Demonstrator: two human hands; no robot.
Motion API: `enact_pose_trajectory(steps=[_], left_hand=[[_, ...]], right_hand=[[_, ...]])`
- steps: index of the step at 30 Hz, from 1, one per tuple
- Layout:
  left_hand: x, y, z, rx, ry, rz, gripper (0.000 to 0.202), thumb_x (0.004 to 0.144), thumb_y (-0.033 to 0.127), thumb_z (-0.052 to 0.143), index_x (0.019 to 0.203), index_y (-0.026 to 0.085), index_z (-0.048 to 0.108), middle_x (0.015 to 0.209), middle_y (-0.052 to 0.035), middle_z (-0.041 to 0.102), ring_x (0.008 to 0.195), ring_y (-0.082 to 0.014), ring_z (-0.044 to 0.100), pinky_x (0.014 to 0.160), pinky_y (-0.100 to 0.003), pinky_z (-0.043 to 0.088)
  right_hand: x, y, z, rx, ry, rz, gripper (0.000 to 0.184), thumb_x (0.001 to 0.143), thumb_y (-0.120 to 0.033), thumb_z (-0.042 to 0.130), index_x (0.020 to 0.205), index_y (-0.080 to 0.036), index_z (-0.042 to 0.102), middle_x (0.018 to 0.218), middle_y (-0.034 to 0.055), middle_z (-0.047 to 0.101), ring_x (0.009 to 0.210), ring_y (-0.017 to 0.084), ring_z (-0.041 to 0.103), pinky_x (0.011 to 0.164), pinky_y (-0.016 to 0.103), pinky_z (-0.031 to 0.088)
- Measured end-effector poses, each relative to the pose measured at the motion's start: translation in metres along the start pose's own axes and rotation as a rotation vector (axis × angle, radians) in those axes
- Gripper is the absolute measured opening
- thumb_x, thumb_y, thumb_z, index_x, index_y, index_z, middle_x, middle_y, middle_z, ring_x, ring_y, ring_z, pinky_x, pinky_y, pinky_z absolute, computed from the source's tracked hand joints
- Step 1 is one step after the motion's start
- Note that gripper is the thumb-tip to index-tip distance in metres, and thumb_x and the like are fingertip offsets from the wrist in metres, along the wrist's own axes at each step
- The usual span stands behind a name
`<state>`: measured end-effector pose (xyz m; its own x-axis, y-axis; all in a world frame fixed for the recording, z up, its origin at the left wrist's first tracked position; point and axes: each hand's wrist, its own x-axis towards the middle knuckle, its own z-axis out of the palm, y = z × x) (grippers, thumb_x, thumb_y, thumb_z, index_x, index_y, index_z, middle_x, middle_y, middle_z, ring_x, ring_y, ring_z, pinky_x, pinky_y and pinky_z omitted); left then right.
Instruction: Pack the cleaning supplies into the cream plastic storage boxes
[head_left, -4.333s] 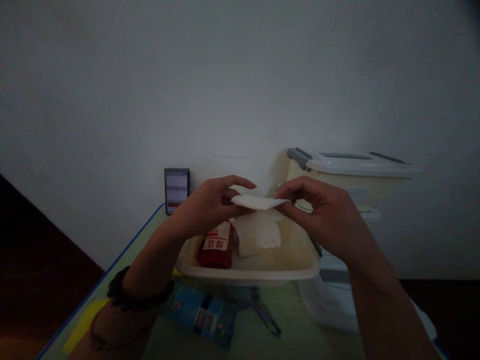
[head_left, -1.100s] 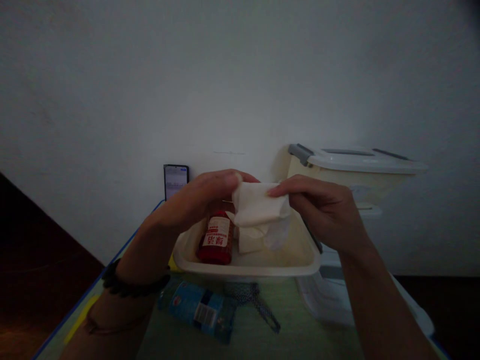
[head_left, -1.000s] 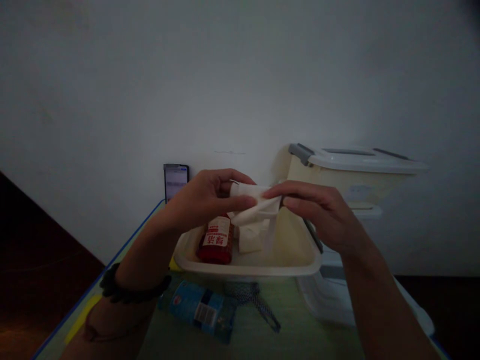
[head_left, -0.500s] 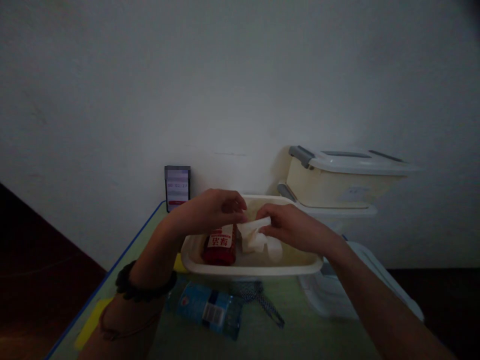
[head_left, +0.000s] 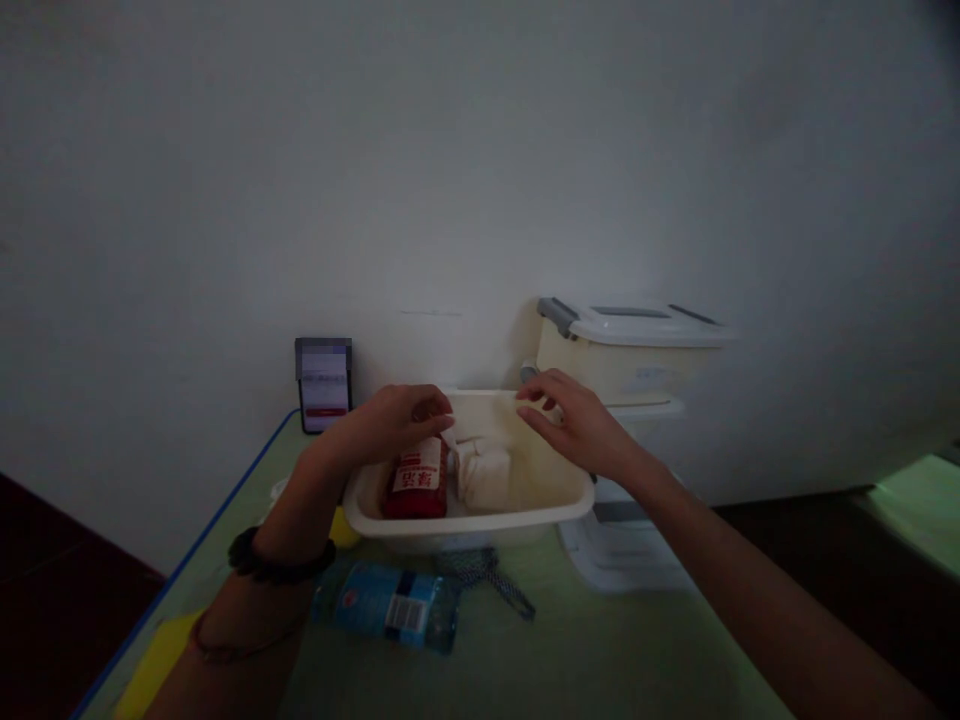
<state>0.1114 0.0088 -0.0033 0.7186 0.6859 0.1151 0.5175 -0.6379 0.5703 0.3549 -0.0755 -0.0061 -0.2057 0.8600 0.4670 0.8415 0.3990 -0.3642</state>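
Observation:
A white basin (head_left: 525,518) holds a red bottle (head_left: 416,485) with a pale label, lying on its left side. Beside the bottle is a bunched, soft white cloth (head_left: 487,478); whether it is fabric or paper I cannot tell. My left hand (head_left: 394,425) is over the bottle's far end, thumb and fingers pinched together at a thin raised end of the cloth. Above the basin's right rim hovers my right hand (head_left: 574,422), its thumb and fingers apart with nothing between them.
A clear plastic bottle with a blue label (head_left: 390,605) lies before the basin, near a dark patterned strap (head_left: 499,580). A phone (head_left: 325,385) leans against the wall. Lidded storage boxes (head_left: 622,365) are stacked at right, above a pale lid (head_left: 622,550). Yellow items (head_left: 154,665) lie at left.
My right hand has let go of the white cloth and risen to the right, fingers spreading. The cloth now lies lower in the basin, near my left hand. The view has shifted rightward.

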Motion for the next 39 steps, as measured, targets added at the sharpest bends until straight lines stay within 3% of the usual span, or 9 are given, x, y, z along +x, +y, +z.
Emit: enact_pose_trajectory(steps=[4, 7, 11, 16, 24, 28, 31, 35, 39], left_hand=[[-0.001, 0.008, 0.004, 0.007, 0.046, -0.002, 0.025, 0.082, 0.036, 0.051, 0.09, 0.016, 0.063, 0.084, -0.0076, 0.072, 0.076, -0.0185, 0.067, 0.069, -0.028, 0.049], [-0.004, 0.015, 0.006, 0.01, 0.097, -0.007, 0.025, 0.083, 0.035, 0.049, 0.09, 0.016, 0.063, 0.084, -0.007, 0.072, 0.079, -0.0191, 0.066, 0.074, -0.029, 0.049], [-0.014, 0.019, 0.005, 0.043, 0.302, -0.035, 0.027, 0.083, 0.04, 0.048, 0.091, 0.019, 0.064, 0.094, -0.006, 0.071, 0.089, -0.0227, 0.064, 0.086, -0.035, 0.046], [-0.024, 0.002, 0.002, -0.126, 0.459, -0.13, 0.031, 0.082, 0.045, 0.05, 0.096, 0.021, 0.064, 0.109, -0.0058, 0.068, 0.104, -0.0244, 0.06, 0.091, -0.035, 0.045], [-0.024, -0.012, 0.002, -0.1, 0.411, -0.234, 0.039, 0.076, 0.044, 0.053, 0.103, 0.017, 0.061, 0.117, -0.0102, 0.064, 0.108, -0.0273, 0.059, 0.096, -0.037, 0.043], [-0.025, -0.016, -0.002, -0.108, 0.381, -0.241, 0.04, 0.075, 0.046, 0.052, 0.101, 0.016, 0.062, 0.114, -0.01, 0.065, 0.103, -0.0276, 0.06, 0.09, -0.036, 0.046], [-0.026, -0.02, -0.003, -0.135, 0.347, -0.245, 0.038, 0.074, 0.046, 0.053, 0.097, 0.017, 0.063, 0.106, -0.0085, 0.067, 0.092, -0.0264, 0.063, 0.081, -0.035, 0.049], [-0.028, -0.021, 0.0, -0.2, 0.337, -0.244, 0.041, 0.078, 0.05, 0.051, 0.098, 0.017, 0.064, 0.102, -0.0078, 0.068, 0.093, -0.0254, 0.062, 0.081, -0.034, 0.048], [-0.028, -0.02, 0.004, -0.288, 0.366, -0.247, 0.048, 0.083, 0.055, 0.045, 0.106, 0.016, 0.06, 0.11, -0.0089, 0.066, 0.1, -0.0247, 0.06, 0.083, -0.032, 0.048]], right_hand=[[-0.029, 0.022, -0.007, -0.035, 0.122, 0.108, 0.014, 0.092, -0.026, 0.038, 0.096, -0.018, 0.049, 0.097, 0.0114, 0.056, 0.085, 0.02, 0.054, 0.073, 0.036, 0.048], [-0.056, 0.036, -0.015, -0.037, -0.045, 0.136, 0.014, 0.092, -0.022, 0.037, 0.094, -0.019, 0.05, 0.085, 0.0061, 0.06, 0.076, 0.017, 0.057, 0.069, 0.033, 0.049], [-0.088, 0.051, -0.027, -0.095, -0.316, 0.184, 0.013, 0.086, -0.014, 0.05, 0.098, -0.016, 0.053, 0.088, 0.0063, 0.063, 0.077, 0.015, 0.06, 0.07, 0.03, 0.05], [-0.113, 0.068, -0.023, -0.25, -0.542, 0.249, 0.025, 0.089, -0.03, 0.056, 0.11, -0.016, 0.059, 0.111, 0.0076, 0.061, 0.095, 0.019, 0.061, 0.081, 0.04, 0.051], [-0.116, 0.069, -0.013, -0.34, -0.683, 0.261, 0.031, 0.09, -0.032, 0.055, 0.118, -0.018, 0.056, 0.119, 0.0079, 0.058, 0.1, 0.021, 0.06, 0.083, 0.042, 0.051], [-0.114, 0.061, -0.034, -0.297, -0.659, 0.273, 0.022, 0.08, -0.019, 0.063, 0.101, -0.014, 0.061, 0.107, 0.0103, 0.062, 0.093, 0.021, 0.06, 0.082, 0.038, 0.049], [-0.118, 0.054, -0.06, -0.264, -0.594, 0.303, 0.025, 0.065, -0.004, 0.058, 0.086, -0.018, 0.058, 0.088, 0.0099, 0.064, 0.078, 0.021, 0.06, 0.069, 0.033, 0.048], [-0.117, 0.042, -0.097, -0.23, -0.515, 0.319, 0.022, 0.063, -0.008, 0.053, 0.078, -0.024, 0.052, 0.08, 0.0068, 0.062, 0.073, 0.021, 0.058, 0.065, 0.032, 0.045], [-0.086, 0.01, -0.115, -0.204, -0.47, 0.255, 0.019, 0.064, -0.013, 0.052, 0.08, -0.023, 0.051, 0.081, 0.0035, 0.061, 0.073, 0.019, 0.056, 0.066, 0.031, 0.043]])
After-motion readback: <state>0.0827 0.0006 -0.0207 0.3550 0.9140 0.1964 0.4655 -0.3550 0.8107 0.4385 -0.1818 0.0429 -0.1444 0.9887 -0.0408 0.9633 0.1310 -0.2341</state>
